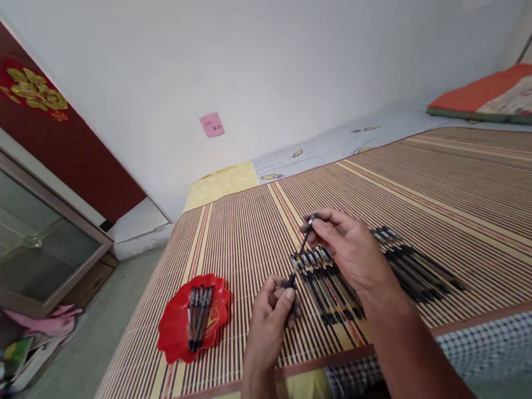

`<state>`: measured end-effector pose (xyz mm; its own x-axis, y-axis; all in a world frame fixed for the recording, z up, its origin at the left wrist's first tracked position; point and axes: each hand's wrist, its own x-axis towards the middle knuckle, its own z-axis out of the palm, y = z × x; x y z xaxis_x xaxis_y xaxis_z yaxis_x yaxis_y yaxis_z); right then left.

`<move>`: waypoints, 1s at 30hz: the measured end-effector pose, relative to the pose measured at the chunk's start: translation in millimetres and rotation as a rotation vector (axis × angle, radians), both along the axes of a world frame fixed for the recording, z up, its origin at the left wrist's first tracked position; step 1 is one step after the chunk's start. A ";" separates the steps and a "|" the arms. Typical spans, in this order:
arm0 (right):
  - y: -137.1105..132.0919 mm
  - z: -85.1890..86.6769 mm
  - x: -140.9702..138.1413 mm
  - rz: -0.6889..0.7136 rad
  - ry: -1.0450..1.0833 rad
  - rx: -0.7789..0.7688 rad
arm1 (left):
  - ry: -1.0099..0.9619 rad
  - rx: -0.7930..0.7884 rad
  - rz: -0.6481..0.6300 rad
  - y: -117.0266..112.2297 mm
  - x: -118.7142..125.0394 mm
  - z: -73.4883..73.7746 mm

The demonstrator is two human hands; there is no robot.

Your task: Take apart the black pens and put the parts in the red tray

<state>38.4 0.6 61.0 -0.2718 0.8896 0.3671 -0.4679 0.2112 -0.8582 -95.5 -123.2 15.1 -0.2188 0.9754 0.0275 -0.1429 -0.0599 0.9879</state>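
Observation:
A slim dark pen (304, 245) slants between my two hands above the striped mat. My left hand (272, 307) pinches its lower end, where a dark piece shows between thumb and fingers. At the upper end, the thumb and fingertips of my right hand (348, 244) are closed on the pen. Whether its parts are joined or apart is too small to tell. Below my hands lies a row of capped pens (325, 292), partly hidden by my right hand. Another group of pens (421, 271) lies right of my right forearm. Several pens (200, 316) rest together in a red scalloped plate (172, 335), left of my left hand.
The striped bamboo mat (240, 228) covers a bed against a white wall. A folded orange quilt (479, 95) lies at the far right. A glass-panelled door (24, 233) and items on the floor (37, 347) are at the left. A pink note (212, 125) sticks to the wall.

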 end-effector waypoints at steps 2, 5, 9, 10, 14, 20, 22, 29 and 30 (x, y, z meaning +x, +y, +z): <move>-0.1 -1.8 -2.2 0.050 -0.013 -0.022 | -0.034 0.006 -0.002 0.6 1.0 -0.7; -2.0 -4.3 -6.7 0.148 -0.057 -0.047 | -0.102 0.000 0.012 1.1 2.5 -0.5; -5.5 -6.2 -11.7 0.255 -0.114 -0.048 | -0.231 -0.004 0.033 0.8 5.3 3.1; -6.4 -6.2 -12.2 0.270 -0.137 -0.041 | -0.263 -0.001 0.034 0.5 6.2 4.4; -8.7 -5.0 -10.8 0.348 -0.267 0.048 | -0.372 0.022 0.047 -0.6 9.5 8.5; -2.0 -10.6 -8.1 0.327 -0.319 0.063 | -0.450 0.018 0.058 0.1 11.5 9.7; 1.1 -13.8 -8.4 0.282 -0.286 0.046 | -0.454 0.018 0.057 0.7 11.7 9.0; -4.6 -6.2 -7.8 0.325 -0.304 0.079 | -0.480 0.047 0.012 2.3 13.9 7.0; -6.0 -4.0 -7.4 0.339 -0.302 0.087 | -0.476 0.047 0.011 2.2 14.4 7.0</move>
<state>31.1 -5.4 57.0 -0.6485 0.7016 0.2955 -0.2542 0.1664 -0.9527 -81.0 -121.0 22.1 -0.2281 0.9730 -0.0345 -0.5779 -0.1068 0.8091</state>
